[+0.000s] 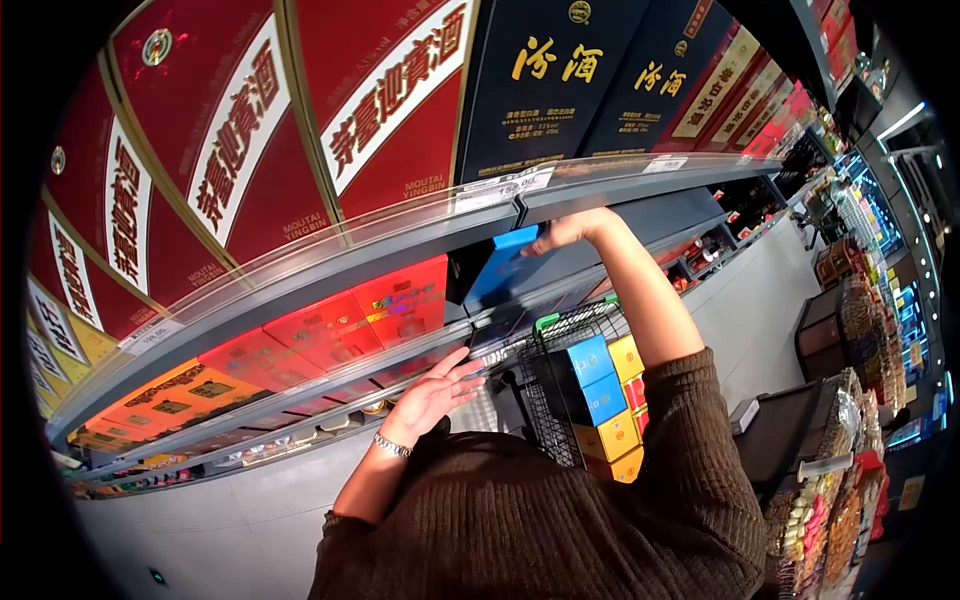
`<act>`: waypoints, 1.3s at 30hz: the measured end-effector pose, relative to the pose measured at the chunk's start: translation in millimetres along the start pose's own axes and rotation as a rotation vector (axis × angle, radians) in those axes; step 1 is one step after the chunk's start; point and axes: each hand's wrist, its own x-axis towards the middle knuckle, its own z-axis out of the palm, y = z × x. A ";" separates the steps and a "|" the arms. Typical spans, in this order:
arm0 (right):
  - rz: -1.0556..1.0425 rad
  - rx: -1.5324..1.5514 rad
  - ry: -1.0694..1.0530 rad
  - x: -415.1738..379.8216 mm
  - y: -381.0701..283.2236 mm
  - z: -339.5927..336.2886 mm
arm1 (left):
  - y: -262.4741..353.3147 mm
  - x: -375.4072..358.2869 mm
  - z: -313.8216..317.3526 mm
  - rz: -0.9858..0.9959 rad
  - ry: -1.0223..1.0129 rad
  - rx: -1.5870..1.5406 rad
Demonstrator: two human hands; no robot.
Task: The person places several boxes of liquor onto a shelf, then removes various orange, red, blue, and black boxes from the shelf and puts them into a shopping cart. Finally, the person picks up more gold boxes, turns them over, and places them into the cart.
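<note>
My right hand (570,230) reaches under the front edge of the upper shelf. Its fingers are closed on the side of a blue box (505,265), which stands upright on the shelf below, slightly blurred. Left of that box, past a dark gap, is a row of red boxes (405,305). My left hand (435,395) is lower down in front of the shelves, palm up with fingers spread. It holds nothing, and a metal band (392,446) circles its wrist.
Tall red liquor boxes (235,140) and dark blue ones (550,90) line the upper shelf (400,235). Beneath my right arm stands a wire shopping cart (545,395) with blue boxes (597,380) and yellow boxes (608,437). Display bins (815,500) of packaged goods stand at right.
</note>
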 end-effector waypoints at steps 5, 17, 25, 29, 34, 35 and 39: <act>0.174 -0.234 -0.155 28.1 -39.1 -50.3 | -4.8 -29.8 -8.2 0.043 0.096 -0.042; -0.018 0.078 -0.093 34.9 -40.1 -32.5 | -9.0 -47.4 -16.8 0.089 0.192 -0.178; -0.088 0.168 -0.070 36.0 -47.1 -23.3 | -13.3 -36.5 -15.2 0.076 0.178 -0.124; -0.108 0.232 -0.044 32.2 -47.1 -18.3 | -19.2 -37.9 -17.3 0.061 0.197 -0.127; -0.041 0.589 0.313 22.2 -15.1 28.3 | -20.5 -36.0 -22.7 0.040 0.248 -0.065; -0.013 0.696 0.434 19.4 -0.6 48.7 | -21.0 -34.1 -23.8 0.035 0.254 -0.054; 0.015 0.950 0.983 -43.2 17.9 108.0 | -30.0 -29.7 -31.7 -0.057 0.325 0.039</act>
